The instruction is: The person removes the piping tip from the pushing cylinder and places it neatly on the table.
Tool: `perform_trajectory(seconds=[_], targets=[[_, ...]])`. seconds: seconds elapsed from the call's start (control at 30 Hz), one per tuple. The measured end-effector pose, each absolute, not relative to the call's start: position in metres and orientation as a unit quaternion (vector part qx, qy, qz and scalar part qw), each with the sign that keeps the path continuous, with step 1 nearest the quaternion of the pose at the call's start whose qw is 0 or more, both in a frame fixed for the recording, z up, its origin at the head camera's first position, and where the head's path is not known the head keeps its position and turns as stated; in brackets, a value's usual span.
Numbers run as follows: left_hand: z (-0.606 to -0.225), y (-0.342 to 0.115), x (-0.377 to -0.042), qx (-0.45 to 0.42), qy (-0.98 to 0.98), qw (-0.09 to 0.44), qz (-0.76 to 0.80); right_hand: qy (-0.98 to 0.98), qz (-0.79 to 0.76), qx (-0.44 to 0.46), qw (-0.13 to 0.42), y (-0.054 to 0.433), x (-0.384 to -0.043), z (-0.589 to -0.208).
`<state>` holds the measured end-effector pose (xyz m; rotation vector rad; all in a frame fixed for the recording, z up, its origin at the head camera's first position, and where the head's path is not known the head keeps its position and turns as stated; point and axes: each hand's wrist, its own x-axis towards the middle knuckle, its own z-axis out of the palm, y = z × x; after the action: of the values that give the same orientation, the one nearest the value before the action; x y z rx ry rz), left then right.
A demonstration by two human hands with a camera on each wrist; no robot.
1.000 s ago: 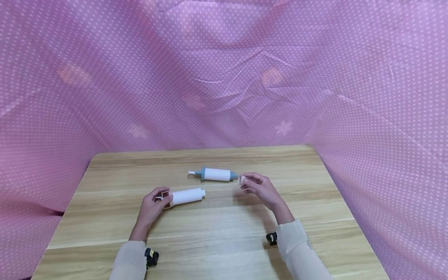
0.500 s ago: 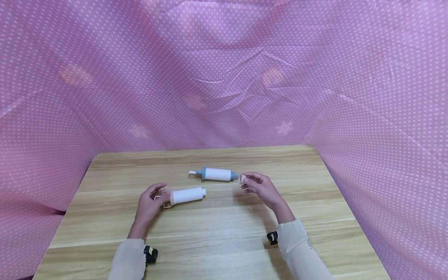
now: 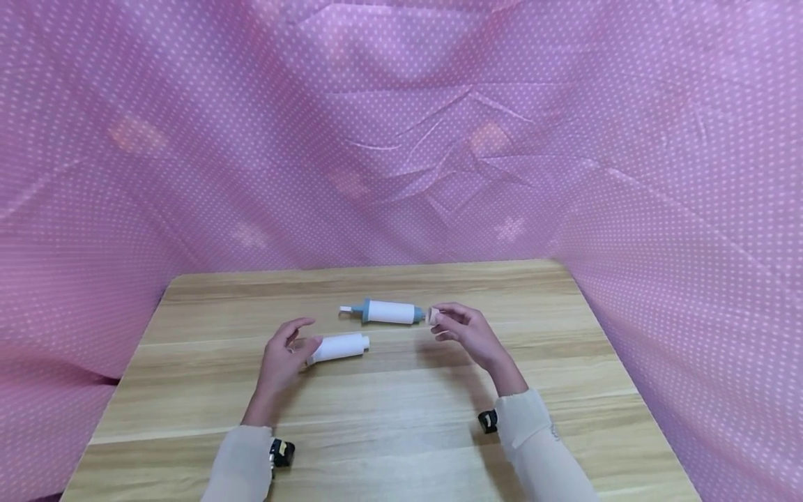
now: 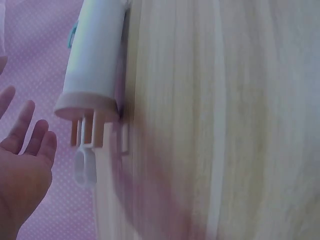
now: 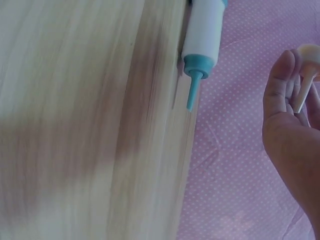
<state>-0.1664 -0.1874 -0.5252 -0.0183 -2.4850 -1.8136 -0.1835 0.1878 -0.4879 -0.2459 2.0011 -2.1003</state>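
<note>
Left hand (image 3: 284,357): hanging spread; white tube (image 3: 341,346): lying beside it, probably needing a firm mid-body hold; right hand (image 3: 472,339): pinching pale piece (image 5: 304,91)

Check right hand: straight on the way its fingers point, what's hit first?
The right hand, pale piece leading, would likely meet the teal-and-white syringe; height is unclear, so it may pass over.

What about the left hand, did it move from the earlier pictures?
Yes. Judged against the table in the head view, the left hand has shifted a little to the right and forward.
</note>
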Motion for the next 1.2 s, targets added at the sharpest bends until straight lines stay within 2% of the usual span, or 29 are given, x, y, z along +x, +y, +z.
perform_trajectory(seconds=[0.13, 0.53, 1.0, 1.2], targets=[[-0.527, -0.182, -0.165, -0.014, -0.810, 0.031, -0.585, 0.701, -0.698, -0.097, 0.109, 0.187, -0.184, -0.486], [-0.519, -0.159, -0.165, -0.096, -0.809, 0.085, -0.574, 0.719, -0.677, -0.113, 0.109, 0.184, -0.185, -0.483], [-0.474, -0.132, -0.148, -0.120, -0.780, 0.066, -0.610, 0.747, -0.643, -0.129, 0.114, 0.180, -0.186, -0.471], [-0.496, -0.129, -0.160, -0.119, -0.753, 0.052, -0.645, 0.747, -0.641, -0.134, 0.116, 0.177, -0.187, -0.469]])
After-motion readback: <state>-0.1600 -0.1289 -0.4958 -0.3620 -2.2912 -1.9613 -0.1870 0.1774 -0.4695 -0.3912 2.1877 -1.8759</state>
